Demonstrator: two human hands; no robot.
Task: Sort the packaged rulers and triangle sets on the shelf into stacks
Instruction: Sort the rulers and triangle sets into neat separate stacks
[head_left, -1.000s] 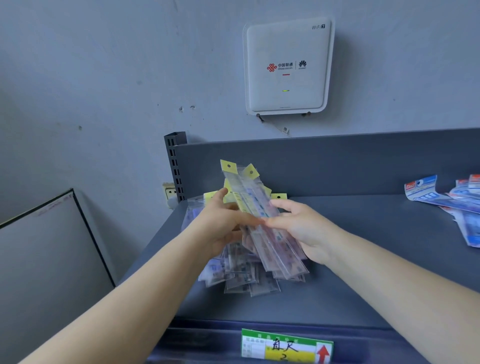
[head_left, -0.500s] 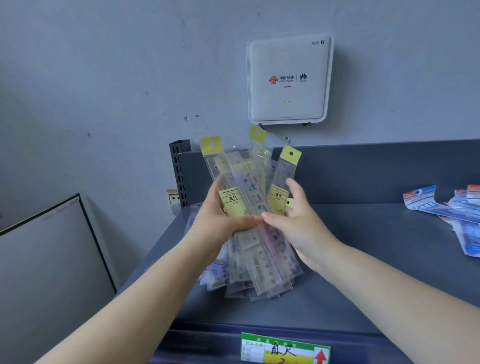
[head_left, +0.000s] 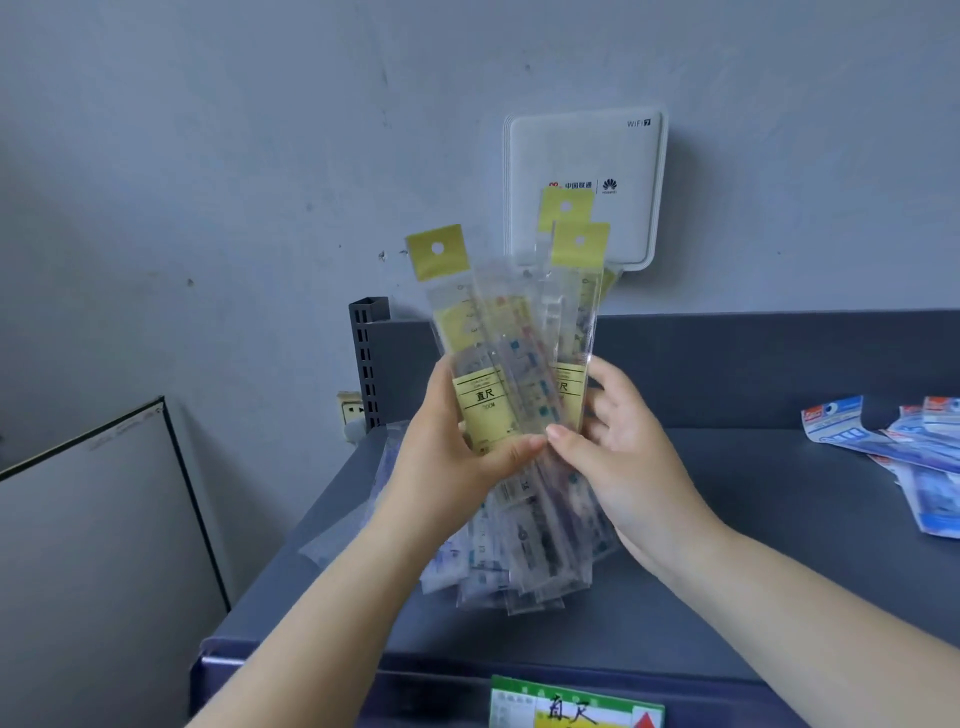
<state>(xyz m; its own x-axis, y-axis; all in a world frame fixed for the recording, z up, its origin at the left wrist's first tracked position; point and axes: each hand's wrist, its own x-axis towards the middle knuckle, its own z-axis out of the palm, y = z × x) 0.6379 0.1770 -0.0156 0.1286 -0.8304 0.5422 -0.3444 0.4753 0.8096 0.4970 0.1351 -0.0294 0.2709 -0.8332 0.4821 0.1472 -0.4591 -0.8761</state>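
Left hand (head_left: 457, 441) and right hand (head_left: 618, 447), fingers curled, both gripping an upright fan of packaged rulers (head_left: 514, 384) above the shelf (head_left: 753, 519).

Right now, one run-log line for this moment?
stage: gathering | left hand and right hand: gripping ruler bundle upright above shelf | blue packs: unsorted

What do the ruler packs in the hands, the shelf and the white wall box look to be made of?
Ruler packs: clear glossy plastic sleeves, see-through with glare, with matte yellow header tabs, probably paper or film. Both the left hand and right hand grip them. Shelf: likely painted metal, smooth matte grey-blue, with a slotted upright. Wall box: seemingly moulded white plastic, smooth, with rounded corners.
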